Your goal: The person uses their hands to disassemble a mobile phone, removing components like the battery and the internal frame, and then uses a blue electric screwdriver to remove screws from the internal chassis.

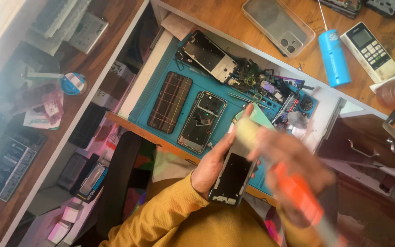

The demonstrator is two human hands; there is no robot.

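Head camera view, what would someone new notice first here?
First, the two hands low in the middle: the left hand holds a dark phone part, while the blurred right hand grips an orange-handled tool across it. Behind them a blue mat carries two opened phones and a litter of small parts. At the upper right, a blue can lies on the wooden desk beside a clear case.

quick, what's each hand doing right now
Left hand: closed on the black rectangular phone, gripping its edge.
Right hand: closed on a blurred orange-handled tool, over the phone.
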